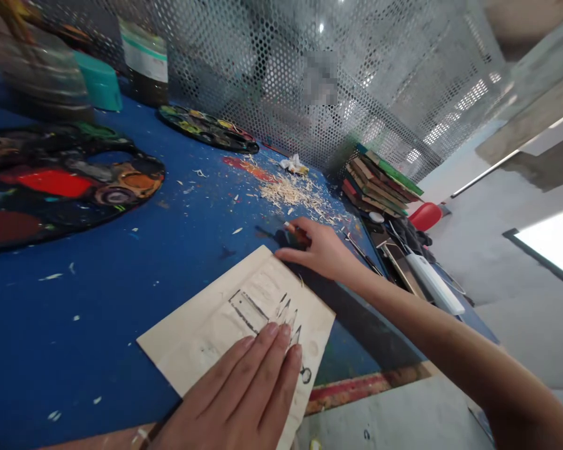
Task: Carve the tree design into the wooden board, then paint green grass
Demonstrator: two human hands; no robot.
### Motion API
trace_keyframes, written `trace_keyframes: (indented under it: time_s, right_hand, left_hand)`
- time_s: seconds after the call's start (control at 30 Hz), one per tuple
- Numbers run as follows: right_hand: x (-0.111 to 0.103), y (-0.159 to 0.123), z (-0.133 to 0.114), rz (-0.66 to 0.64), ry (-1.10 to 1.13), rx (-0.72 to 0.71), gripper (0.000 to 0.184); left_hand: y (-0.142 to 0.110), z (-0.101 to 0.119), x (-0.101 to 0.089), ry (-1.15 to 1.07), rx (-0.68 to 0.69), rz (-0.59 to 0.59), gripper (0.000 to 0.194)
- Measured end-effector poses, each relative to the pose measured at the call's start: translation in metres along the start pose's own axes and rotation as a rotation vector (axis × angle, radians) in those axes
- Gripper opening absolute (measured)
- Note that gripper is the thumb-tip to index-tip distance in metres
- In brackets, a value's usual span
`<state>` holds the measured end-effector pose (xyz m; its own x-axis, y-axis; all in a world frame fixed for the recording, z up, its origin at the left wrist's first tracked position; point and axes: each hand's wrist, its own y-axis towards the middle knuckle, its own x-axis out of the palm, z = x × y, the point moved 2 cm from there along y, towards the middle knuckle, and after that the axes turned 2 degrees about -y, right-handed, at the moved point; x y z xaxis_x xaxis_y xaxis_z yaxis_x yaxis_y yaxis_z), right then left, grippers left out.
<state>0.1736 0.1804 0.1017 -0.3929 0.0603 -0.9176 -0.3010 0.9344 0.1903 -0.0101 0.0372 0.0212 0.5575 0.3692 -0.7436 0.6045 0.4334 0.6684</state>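
My left hand [248,381] lies flat on a pale, wood-like panel [192,350], its fingers stretched out over the lower part. Dark lines on the panel show a narrow rectangle and several pointed, pencil-like shapes; a small ring shape shows beside my fingers. Just past the panel's upper right edge, my right hand [312,247] is low over the blue table, fingers curled together around something small and dark with a pale end. That thing is blurred and mostly covered by the fingers. Pale shavings [293,194] lie heaped beyond this hand.
Two paint-smeared palettes [98,212] [206,130] sit on the blue table [98,312] at left, near cloudy jars [145,62] and a teal container [98,81]. A stack of wood blocks [378,181], a brush [363,253] and a white device [434,284] are at right. Perforated metal [253,69] stands behind.
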Motion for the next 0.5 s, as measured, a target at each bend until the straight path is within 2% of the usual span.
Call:
trace_keyframes:
  time_s: [0.07,0.13,0.27,0.37,0.5]
  right_hand:
    - [0.002,0.008,0.019,0.183,-0.035,0.060,0.018]
    - [0.002,0.013,0.040,0.313,-0.017,0.113,0.012]
    - [-0.008,0.013,0.067,0.421,0.115,0.171,0.014]
    - [-0.018,0.005,0.070,0.321,0.297,0.189,0.016]
    - [-0.021,-0.013,0.058,-0.038,0.527,0.141,0.022]
  left_hand:
    - [-0.001,0.000,0.002,0.037,-0.014,0.010,0.047]
    - [0.000,0.001,0.000,0.062,-0.016,0.013,0.049]
    - [0.004,0.001,-0.008,0.087,-0.008,-0.012,0.047]
    - [0.010,0.001,-0.013,0.108,0.001,-0.012,0.040]
    - [0.021,0.000,-0.021,0.146,0.053,0.021,0.038]
